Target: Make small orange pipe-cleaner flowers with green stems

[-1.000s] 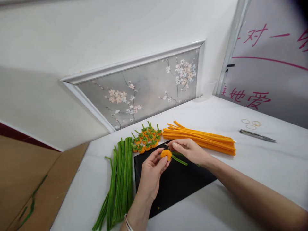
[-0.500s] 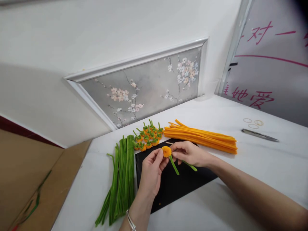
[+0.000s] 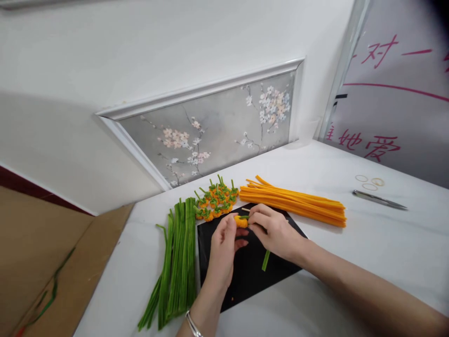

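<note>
A small orange pipe-cleaner flower (image 3: 241,222) is pinched in my left hand (image 3: 224,241), thumb and forefinger closed on its left side. My right hand (image 3: 275,231) is closed at the flower's right side, on a green pipe cleaner (image 3: 266,260) whose end hangs below the palm. A short green piece shows on top of the flower. Part of a thin pale stick (image 3: 245,209) sticks out above my right fingers; its other end is hidden. Both hands are over a black mat (image 3: 245,281).
Several orange flowers with green tops (image 3: 215,199) stand behind the mat. Green pipe cleaners (image 3: 180,262) lie at left, orange pipe cleaners (image 3: 294,199) behind right. Tweezers (image 3: 379,200) and rubber bands (image 3: 370,186) lie far right. A cardboard box (image 3: 38,248) is beside the white table (image 3: 115,285).
The flower has been turned, so its face no longer points at me. My right hand has rolled over, and the green pipe cleaner's end now hangs lower and closer to upright.
</note>
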The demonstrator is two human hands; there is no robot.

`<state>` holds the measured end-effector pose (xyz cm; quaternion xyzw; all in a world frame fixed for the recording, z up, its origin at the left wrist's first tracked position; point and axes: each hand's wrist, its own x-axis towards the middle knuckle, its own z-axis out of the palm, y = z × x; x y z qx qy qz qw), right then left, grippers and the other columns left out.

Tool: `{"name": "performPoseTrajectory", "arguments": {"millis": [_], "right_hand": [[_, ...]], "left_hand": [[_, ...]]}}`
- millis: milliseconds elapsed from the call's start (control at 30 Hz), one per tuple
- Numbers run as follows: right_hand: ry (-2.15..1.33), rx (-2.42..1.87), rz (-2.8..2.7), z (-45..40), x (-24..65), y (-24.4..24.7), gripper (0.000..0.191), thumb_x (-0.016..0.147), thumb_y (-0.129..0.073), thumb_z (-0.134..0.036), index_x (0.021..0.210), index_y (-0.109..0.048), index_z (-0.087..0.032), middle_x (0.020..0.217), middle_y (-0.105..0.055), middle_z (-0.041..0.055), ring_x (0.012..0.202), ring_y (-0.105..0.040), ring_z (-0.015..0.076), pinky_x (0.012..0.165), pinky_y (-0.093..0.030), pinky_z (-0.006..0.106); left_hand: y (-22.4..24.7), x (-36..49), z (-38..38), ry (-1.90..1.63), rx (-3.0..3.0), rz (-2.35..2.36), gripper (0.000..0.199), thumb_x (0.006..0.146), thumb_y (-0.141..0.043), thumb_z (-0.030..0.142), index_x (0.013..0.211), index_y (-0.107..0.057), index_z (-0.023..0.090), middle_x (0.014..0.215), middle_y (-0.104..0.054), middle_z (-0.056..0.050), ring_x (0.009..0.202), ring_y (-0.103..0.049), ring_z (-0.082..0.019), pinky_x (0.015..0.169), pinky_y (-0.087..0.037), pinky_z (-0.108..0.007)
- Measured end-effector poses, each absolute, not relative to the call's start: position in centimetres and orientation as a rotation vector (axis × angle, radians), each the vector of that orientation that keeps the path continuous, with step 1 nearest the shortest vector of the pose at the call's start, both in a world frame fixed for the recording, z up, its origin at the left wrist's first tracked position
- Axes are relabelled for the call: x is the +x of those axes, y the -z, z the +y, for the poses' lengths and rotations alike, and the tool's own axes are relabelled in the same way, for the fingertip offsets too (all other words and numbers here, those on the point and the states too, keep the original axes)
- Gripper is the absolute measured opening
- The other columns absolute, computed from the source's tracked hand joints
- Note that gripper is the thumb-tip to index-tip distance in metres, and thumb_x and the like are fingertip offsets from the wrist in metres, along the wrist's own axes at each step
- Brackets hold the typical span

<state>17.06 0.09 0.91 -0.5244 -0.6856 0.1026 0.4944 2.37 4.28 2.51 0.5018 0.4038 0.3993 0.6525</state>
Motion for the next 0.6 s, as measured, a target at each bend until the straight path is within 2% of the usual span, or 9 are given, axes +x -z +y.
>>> {"name": "performPoseTrajectory", "arguments": {"millis": [67, 233, 367, 600], "right_hand": [[-0.224, -1.26, -1.747, -0.1, 17.0, -0.8, 0.02, 0.09, -0.045, -0.011, 0.084, -0.062, -0.019, 0.098, -0.059, 0.0081, 0.087, -0.061, 0.0169, 0.078, -0.053, 0.03], [-0.174, -1.302, -1.836, -0.1, 17.2, -0.7, 0.021, 0.092, -0.046, -0.014, 0.099, -0.065, -0.021, 0.109, -0.059, 0.009, 0.093, -0.062, 0.0179, 0.082, -0.055, 0.03], [-0.091, -1.366, -1.892, 0.2, 17.8, -0.7, 0.023, 0.096, -0.042, -0.017, 0.094, -0.065, -0.02, 0.107, -0.061, 0.0093, 0.093, -0.063, 0.0177, 0.081, -0.054, 0.029], [-0.018, -1.371, -1.979, 0.3, 18.0, -0.5, 0.019, 0.096, -0.043, -0.016, 0.091, -0.061, -0.017, 0.101, -0.064, 0.012, 0.091, -0.062, 0.0204, 0.081, -0.052, 0.034]], "left_hand": [[-2.5, 2.4, 4.3, -0.893, 1.215, 0.914, 0.038, 0.077, -0.07, 0.045, 0.103, -0.066, 0.018, 0.081, -0.064, -0.002, 0.067, -0.057, -0.011, 0.054, -0.044, -0.018], [-2.1, 2.0, 5.0, -0.854, 1.156, 0.867, 0.032, 0.075, -0.073, 0.035, 0.1, -0.069, 0.014, 0.075, -0.061, -0.001, 0.062, -0.05, -0.008, 0.057, -0.041, -0.019], [-2.2, 1.8, 5.4, -0.804, 1.202, 0.869, 0.032, 0.072, -0.074, 0.03, 0.1, -0.071, 0.014, 0.072, -0.059, 0.0, 0.06, -0.047, -0.008, 0.055, -0.037, -0.019], [-2.0, 1.4, 5.6, -0.739, 1.406, 0.875, 0.034, 0.071, -0.07, 0.02, 0.105, -0.071, 0.015, 0.07, -0.059, 0.001, 0.058, -0.043, -0.008, 0.056, -0.035, -0.021]]}}
